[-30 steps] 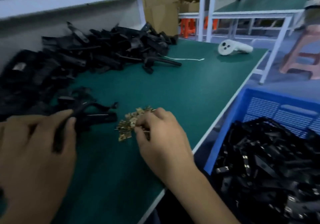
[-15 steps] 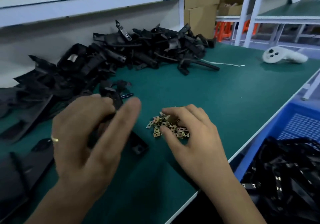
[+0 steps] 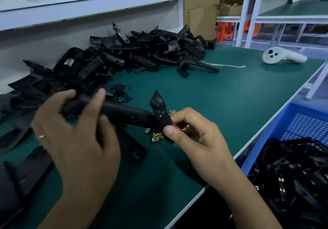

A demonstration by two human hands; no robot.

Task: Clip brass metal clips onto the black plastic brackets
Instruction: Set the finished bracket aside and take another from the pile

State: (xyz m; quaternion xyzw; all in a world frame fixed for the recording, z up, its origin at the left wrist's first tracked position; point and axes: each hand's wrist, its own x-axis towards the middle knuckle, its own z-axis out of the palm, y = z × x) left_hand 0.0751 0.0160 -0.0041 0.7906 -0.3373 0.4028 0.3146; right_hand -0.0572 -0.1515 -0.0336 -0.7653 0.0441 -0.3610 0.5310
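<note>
Lower centre of frame, my left hand (image 3: 76, 140) grips a black bracket (image 3: 124, 112); my right hand (image 3: 193, 136) pinches its tip above loose brass clips (image 3: 156, 136). Lower right, clipped brackets fill a blue crate (image 3: 284, 122); farther back, a large pile (image 3: 124, 56) seemingly awaits.

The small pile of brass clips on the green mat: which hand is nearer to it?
Right. The right hand is directly over the brass clips, its fingers beside them. The left hand grips the black bracket further left.
</note>
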